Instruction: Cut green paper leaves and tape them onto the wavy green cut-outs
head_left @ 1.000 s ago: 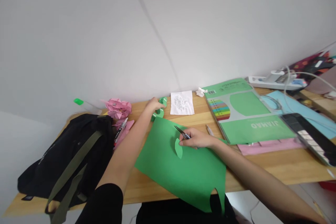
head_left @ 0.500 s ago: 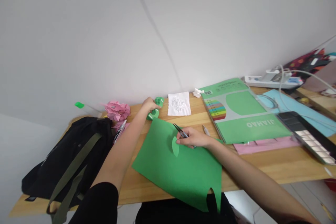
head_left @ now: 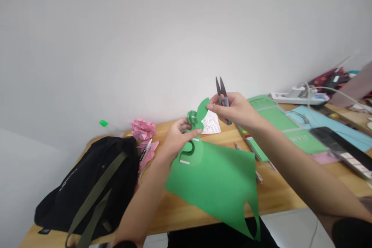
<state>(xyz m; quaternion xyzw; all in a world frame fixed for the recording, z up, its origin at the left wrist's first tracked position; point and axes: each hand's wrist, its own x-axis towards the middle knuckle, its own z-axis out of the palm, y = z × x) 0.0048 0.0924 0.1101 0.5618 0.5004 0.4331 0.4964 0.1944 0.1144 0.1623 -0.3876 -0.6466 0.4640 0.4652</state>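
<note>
My left hand is raised above the wooden desk, fingers closed on a curled strip of green paper pieces. My right hand is lifted beside it, gripping small thread scissors whose blades point up, while its fingertips pinch a green leaf-shaped cutout. The leaf touches the top of the green strip. Below both hands lies a large green paper sheet that hangs over the desk's front edge.
A black bag with olive straps fills the left of the desk. Crumpled pink paper and a marker lie behind it. A green paper pack, a calculator, a power strip and cables are at the right.
My left hand picked the green strip off the back of the desk and brought it up. My right hand rose from the sheet with scissors and leaf cutout. The camera tilted.
</note>
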